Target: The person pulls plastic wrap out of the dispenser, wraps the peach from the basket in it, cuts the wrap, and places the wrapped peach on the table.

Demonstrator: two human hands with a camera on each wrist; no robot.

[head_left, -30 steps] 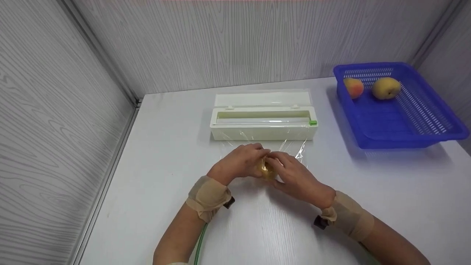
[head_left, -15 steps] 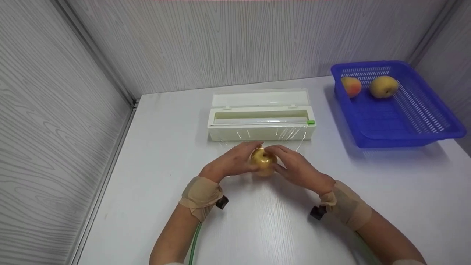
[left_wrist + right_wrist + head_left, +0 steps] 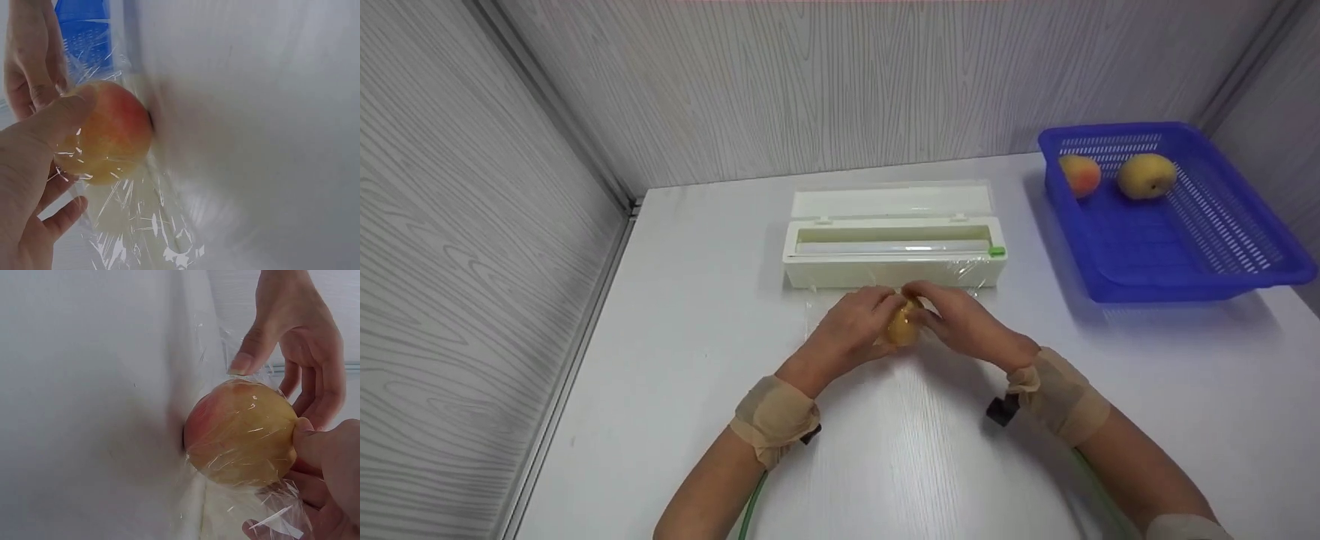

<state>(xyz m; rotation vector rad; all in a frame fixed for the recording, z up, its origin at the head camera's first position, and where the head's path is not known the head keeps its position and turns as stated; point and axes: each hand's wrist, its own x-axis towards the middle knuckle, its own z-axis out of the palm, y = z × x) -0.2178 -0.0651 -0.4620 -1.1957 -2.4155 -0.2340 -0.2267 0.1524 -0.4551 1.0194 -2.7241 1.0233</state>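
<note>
Holding a yellow-and-red fruit (image 3: 903,326) near the middle of the white table (image 3: 697,300), just in front of a long white box (image 3: 889,274). Grasping it from the left with the left hand (image 3: 851,326), with the thumb laid on it and the other fingers bent behind. Gripping it from the right with the right hand (image 3: 967,322), with the thumb tip pressed on the yellow part. Over the fruit, wrinkled clear film (image 3: 126,225), stretching to the front of the box. Hard to tell whether touching the table or just above it. Along the far side of the box, a white lid (image 3: 892,199) folded back; inside, a pale roll (image 3: 885,247); at the right end, a green slider (image 3: 997,252). At far right, a blue basket (image 3: 1192,289), with a red-blushed fruit (image 3: 1082,178) at left and a yellow fruit (image 3: 1147,177) beside it.
</note>
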